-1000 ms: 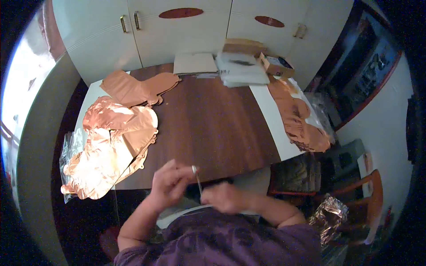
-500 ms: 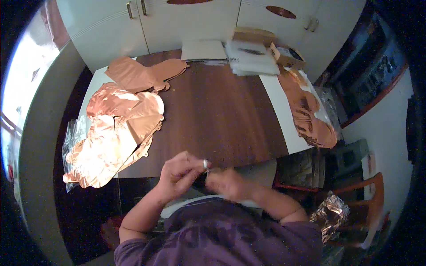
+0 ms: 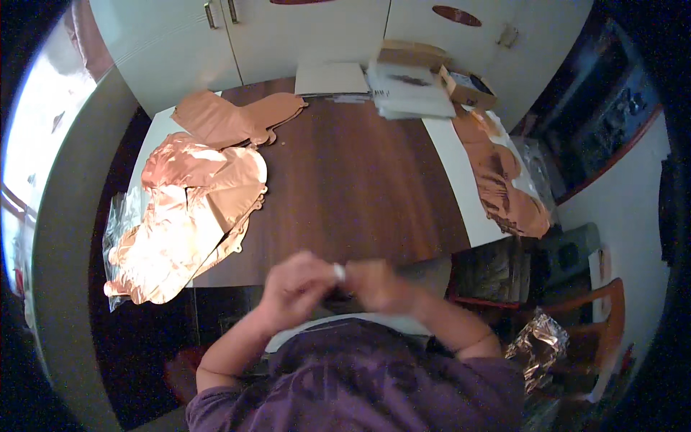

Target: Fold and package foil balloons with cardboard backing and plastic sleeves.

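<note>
My left hand (image 3: 296, 288) is over the near edge of the table, its fingers curled and pinched. A small white band-like piece (image 3: 339, 273) sits at its fingertips; whether it is held or wrapped round a finger is unclear. My right hand (image 3: 380, 286) is close beside it, nearly touching, and motion smears its fingers. To the left lies a pile of flat, shiny rose-gold foil balloons (image 3: 205, 183), with a matte stack of the same kind (image 3: 241, 119) behind it. More foil balloons (image 3: 497, 176) lie along the right table edge.
The brown table (image 3: 345, 180) has pale side strips. At its back are a pale flat stack (image 3: 331, 79), clear plastic sleeves (image 3: 412, 93) and an open cardboard box (image 3: 468, 88). A wooden chair (image 3: 612, 317) and crumpled foil (image 3: 536, 342) are at the lower right.
Both hands have shifted slightly right and stay close together. The white piece moved right with the left hand. My right hand is now more blurred. The balloons lie as before.
</note>
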A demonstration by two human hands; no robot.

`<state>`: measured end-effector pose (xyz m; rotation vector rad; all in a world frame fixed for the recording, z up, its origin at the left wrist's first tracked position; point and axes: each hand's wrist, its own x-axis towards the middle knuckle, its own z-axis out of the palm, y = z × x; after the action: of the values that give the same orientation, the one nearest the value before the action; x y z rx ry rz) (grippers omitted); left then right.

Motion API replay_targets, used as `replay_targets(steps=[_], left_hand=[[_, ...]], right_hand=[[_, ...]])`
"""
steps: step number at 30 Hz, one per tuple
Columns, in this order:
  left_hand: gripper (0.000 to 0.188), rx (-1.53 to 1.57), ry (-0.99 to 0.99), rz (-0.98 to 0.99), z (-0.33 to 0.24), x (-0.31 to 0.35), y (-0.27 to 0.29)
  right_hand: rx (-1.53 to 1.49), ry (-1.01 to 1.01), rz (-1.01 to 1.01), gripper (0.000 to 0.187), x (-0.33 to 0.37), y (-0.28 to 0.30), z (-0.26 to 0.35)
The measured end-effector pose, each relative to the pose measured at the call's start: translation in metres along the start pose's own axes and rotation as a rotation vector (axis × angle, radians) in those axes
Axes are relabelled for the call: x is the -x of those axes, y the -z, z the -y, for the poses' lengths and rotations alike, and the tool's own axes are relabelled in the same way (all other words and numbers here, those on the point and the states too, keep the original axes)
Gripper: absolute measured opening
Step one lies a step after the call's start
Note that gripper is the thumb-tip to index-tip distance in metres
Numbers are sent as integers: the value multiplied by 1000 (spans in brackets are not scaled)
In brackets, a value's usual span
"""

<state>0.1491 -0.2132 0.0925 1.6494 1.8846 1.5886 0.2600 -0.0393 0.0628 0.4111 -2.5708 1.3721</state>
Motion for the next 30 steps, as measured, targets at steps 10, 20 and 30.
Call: replay_targets(steps=[10, 20, 30], left_hand=[[19, -98, 124, -14, 6, -4, -3], [16, 93, 40, 72, 5, 4, -12], [16, 236, 241, -17, 10, -6, -5]], right_hand=[[-172, 47, 89, 12, 6, -2, 21], [-50, -187, -299, 15, -18, 31, 31], [-41, 108, -34, 12, 3, -8, -7]])
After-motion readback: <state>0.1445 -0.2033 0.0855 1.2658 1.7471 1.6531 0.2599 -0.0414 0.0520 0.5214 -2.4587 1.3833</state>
